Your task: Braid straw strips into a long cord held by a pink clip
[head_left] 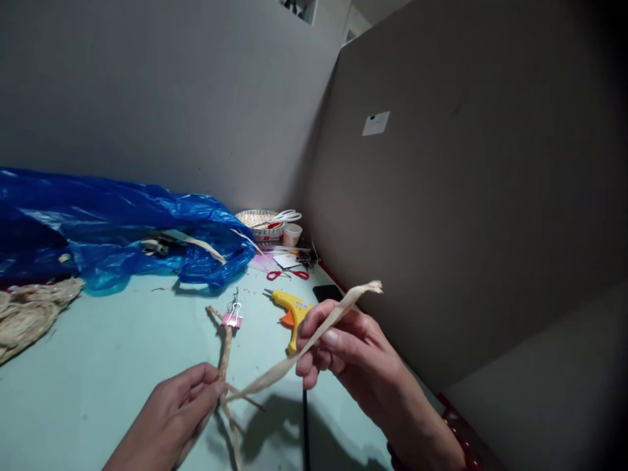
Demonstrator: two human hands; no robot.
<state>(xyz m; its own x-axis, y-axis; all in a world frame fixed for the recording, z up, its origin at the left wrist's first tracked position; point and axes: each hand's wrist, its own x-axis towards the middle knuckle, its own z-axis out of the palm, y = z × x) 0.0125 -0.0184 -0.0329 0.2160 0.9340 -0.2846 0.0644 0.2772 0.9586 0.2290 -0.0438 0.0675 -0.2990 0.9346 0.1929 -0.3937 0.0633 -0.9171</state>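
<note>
Cream-coloured, a thin strip [277,373] slants across the frame's lower centre, pinched by the right hand [358,350]; at lower left, the left hand [179,402] grips a tan cord [226,350] bearing a pink clip [232,320].

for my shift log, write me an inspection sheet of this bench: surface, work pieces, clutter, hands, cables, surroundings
surface: pale green tabletop, small specks scattered on it
work pieces: twisted strand with a pink binder clip near its far end; pale strip running up and right from it
clutter: yellow glue gun, red-handled scissors, blue plastic, fibre bundle, cup
hands: left hand pinches the twisted strand; right hand holds the pale strip
cables: black cord runs to the bottom edge; upper end hidden
surroundings: grey walls meeting in a corner; white label on the right one
</note>
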